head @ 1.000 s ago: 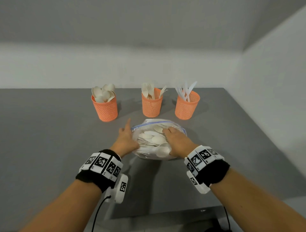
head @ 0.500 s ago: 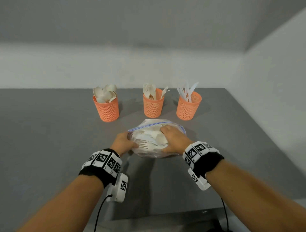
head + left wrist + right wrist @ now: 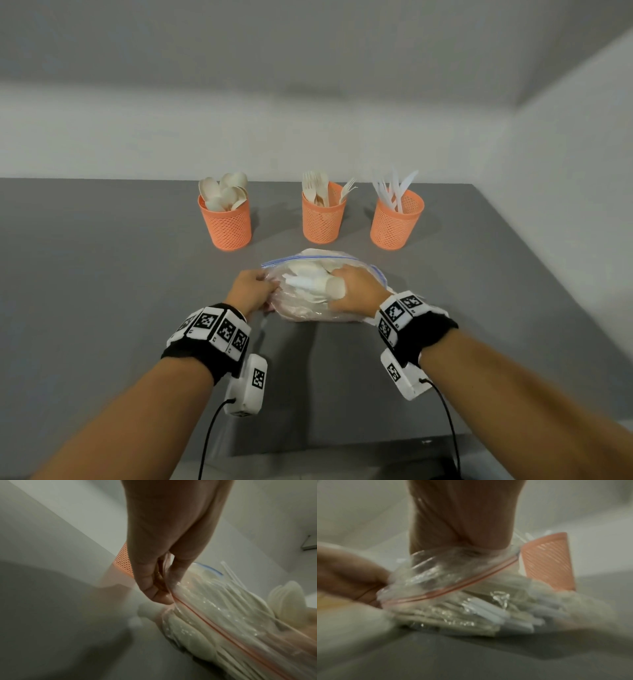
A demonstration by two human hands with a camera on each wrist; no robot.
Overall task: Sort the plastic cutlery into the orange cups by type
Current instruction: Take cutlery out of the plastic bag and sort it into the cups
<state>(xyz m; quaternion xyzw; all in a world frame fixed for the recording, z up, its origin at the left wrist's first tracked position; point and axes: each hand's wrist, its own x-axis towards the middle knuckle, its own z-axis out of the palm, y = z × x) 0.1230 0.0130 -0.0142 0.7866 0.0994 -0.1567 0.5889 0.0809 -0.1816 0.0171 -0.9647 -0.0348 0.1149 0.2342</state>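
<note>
A clear zip bag full of white and cream plastic cutlery lies on the grey table, in front of three orange mesh cups. My left hand pinches the bag's left rim between thumb and fingers. My right hand reaches into the bag's mouth, and the zip rim lies around it. Its fingers curl round a few pieces of cutlery. The left cup holds spoons, the middle cup forks, the right cup knives.
A white wall runs behind the cups, and another wall runs along the table's right edge. Bare grey table spreads to the left of the bag. Cables hang from both wrist cameras near the front edge.
My left hand went from lying flat beside the bag to pinching its rim. My right hand pushed into the bag's mouth and closed on cutlery. The bag shifted slightly.
</note>
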